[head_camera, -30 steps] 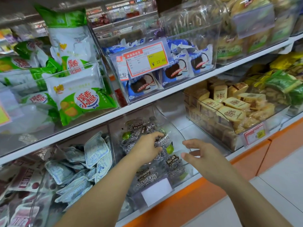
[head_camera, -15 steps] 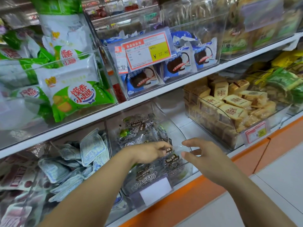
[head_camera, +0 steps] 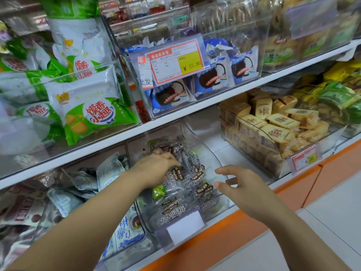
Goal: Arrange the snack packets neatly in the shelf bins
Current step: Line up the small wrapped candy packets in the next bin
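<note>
Trouble, as the head view shows it, can come mostly from my left hand (head_camera: 154, 169). It is deep in the clear bin (head_camera: 207, 151) on the lower shelf and lies on top of the dark plum packets (head_camera: 187, 186). Its fingers (head_camera: 170, 159) are bent down into the pile, but I cannot tell if they pinch a packet or only press on it, because the back of the hand covers the tips. The packets are glossy and lie loose, one over another, close to the low front lip. I judge that a strong pull forward could slide some over the lip, and a hard push to the back could crumple them. My right hand (head_camera: 246, 184) hangs at the right wall of the bin, fingers relaxed and spread, holding nothing; whether the thumb touches the wall I cannot tell. If it bumps this wall, the bin could turn toward the bare stretch of shelf (head_camera: 234, 153) at its right. The blank white card (head_camera: 185, 225) on the front hides the lowest packets. The back of the bin is dark, so I cannot see how many packets are there. The neighbour bin (head_camera: 109, 173) with pale packets is partly covered by my left forearm.
</note>
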The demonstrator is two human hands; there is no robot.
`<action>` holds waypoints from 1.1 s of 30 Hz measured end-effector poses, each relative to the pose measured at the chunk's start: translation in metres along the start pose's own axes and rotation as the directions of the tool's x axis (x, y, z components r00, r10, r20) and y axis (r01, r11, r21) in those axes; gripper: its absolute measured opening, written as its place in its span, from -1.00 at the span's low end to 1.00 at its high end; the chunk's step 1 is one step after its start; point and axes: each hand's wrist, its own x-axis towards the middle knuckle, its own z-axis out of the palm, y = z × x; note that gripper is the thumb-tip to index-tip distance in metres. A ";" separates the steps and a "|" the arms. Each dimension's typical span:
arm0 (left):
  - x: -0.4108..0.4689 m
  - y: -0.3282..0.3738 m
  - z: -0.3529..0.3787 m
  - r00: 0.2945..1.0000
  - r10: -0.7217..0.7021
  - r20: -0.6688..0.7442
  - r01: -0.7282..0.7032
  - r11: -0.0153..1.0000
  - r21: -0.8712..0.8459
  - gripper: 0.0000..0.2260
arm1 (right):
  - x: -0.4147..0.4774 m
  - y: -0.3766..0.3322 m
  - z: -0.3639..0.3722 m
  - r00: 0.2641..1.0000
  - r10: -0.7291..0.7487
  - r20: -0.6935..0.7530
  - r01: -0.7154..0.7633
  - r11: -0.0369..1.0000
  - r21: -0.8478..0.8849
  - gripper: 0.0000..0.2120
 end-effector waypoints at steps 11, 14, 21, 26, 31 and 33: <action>-0.018 -0.008 -0.008 0.980 0.099 -0.171 -0.088 0.994 0.072 -0.94 | -0.005 -0.005 -0.002 0.995 -0.064 -0.076 0.063 0.998 -0.013 -0.72; -0.041 -0.013 -0.012 0.938 0.090 -0.335 -0.102 0.995 -0.019 -0.94 | -0.006 -0.012 -0.005 0.963 -0.146 -0.227 0.154 0.988 0.017 -0.76; -0.073 0.027 -0.031 0.730 -0.055 -0.681 -0.347 0.829 -0.439 -0.89 | -0.014 -0.031 0.007 0.967 -0.230 -0.109 0.248 0.946 0.210 -0.60; -0.063 0.052 -0.045 0.778 -0.124 -0.615 -0.422 0.623 -0.659 -0.83 | -0.014 -0.030 0.006 0.959 -0.234 -0.159 0.265 0.941 0.212 -0.84; -0.027 0.021 -0.025 0.937 -0.176 -0.301 -0.078 0.735 -0.673 -0.79 | -0.010 -0.019 -0.010 0.893 -0.117 -0.435 0.224 0.953 0.204 -0.92; -0.010 0.016 -0.014 0.979 -0.086 -0.185 -0.014 0.877 -0.481 -0.73 | -0.009 -0.016 -0.012 0.885 -0.103 -0.453 0.209 0.959 0.190 -0.90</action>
